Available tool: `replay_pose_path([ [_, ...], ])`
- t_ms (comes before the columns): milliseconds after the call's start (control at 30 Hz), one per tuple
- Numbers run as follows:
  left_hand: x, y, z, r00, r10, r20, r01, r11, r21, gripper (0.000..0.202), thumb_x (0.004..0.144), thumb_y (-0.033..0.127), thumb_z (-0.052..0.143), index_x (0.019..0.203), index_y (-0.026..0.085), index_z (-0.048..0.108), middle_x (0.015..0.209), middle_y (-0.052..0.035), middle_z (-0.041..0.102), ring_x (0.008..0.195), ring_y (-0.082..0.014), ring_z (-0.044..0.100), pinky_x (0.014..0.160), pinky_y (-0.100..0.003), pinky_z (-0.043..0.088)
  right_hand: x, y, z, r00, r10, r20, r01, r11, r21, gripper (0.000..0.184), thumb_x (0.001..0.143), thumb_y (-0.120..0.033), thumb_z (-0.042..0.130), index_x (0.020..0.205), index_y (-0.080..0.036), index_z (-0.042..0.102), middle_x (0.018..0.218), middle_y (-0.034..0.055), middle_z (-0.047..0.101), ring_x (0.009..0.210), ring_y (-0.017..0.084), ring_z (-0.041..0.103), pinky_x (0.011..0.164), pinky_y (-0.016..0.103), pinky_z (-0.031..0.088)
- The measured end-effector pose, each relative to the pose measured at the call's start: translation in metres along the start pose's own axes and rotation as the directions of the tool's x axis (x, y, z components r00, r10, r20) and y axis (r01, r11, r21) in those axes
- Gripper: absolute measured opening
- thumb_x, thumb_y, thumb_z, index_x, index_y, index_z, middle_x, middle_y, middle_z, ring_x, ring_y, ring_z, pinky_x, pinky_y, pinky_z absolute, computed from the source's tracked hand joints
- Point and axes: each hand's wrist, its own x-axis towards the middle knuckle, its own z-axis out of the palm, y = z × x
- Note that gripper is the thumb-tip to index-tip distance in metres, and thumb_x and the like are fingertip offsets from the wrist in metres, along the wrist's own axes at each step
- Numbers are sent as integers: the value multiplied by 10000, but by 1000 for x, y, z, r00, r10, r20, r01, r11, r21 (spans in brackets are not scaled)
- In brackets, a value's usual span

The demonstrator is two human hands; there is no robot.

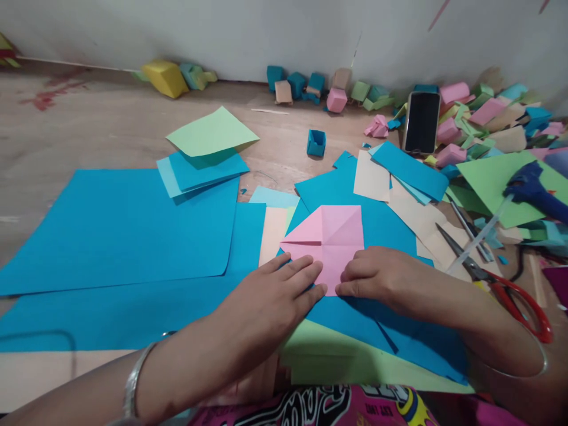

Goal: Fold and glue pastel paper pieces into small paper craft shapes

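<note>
Pink paper square lies flat on a blue sheet directly under and just beyond the fingertips, with creases meeting at its centre and its far corners already folded inward.

**Step in hand (judged):** flattening a fold along the near edge of the square.
- Left hand: fingers extended, laid side by side, pressing flat on the near-left corner.
- Right hand: fingers curled downward, tips bearing on the near-right edge. Nothing is pinched or lifted.

**Next move calls for:** firm pressure drawn along the crease while the other hand pins the square, so the near corners meet the centre point without shifting on the slick blue sheet beneath.

**Count of items:**
- Pink square under the fingers: one.
- Large blue sheet, left of the fingers: one on top, and more blue layers below.
- Pale green sheet, beyond and left of the fingers: one, on a small blue stack.
- Open blue paper box, well beyond the fingers: one.
- Scissors, red-handled, just right of the right hand: one pair.
- Blue glue gun, farther right: one.
- Phone, propped upright beyond the right hand: one.
- Folded boxes along the wall: roughly eight in the middle group; the heap at far right is too tangled to count.
</note>
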Motion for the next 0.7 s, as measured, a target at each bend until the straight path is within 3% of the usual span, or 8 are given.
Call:
replay_pose_path([
  [267,-1,-2,-2,1000,6,-9,-6,1000,10,307,984,248,456,1264,244,581,1407,-89,517,1276,-259,486,1017,-422,392,3,1,2,993,95,75,-104,985,138,297,989,-314,449,1043,-179,708,923,66,684,895,180,609,762,304,433],
  [467,-1,-4,-5,1000,21,2,-21,1000,-16,306,985,271,455,1262,254,585,1394,-88,526,1265,-252,489,1004,-409,403,1,4,3,999,11,30,-14,994,109,288,990,-252,444,1060,-210,720,949,71,687,890,178,609,745,296,432],
  [700,-1,-6,-5,998,39,-52,-40,999,-16,299,969,267,496,1246,258,608,1373,-87,546,1241,-241,511,1005,-397,410,-1,5,2,998,8,66,-14,995,102,293,985,-172,417,1118,-232,670,897,51,648,834,160,569,702,269,390],
])
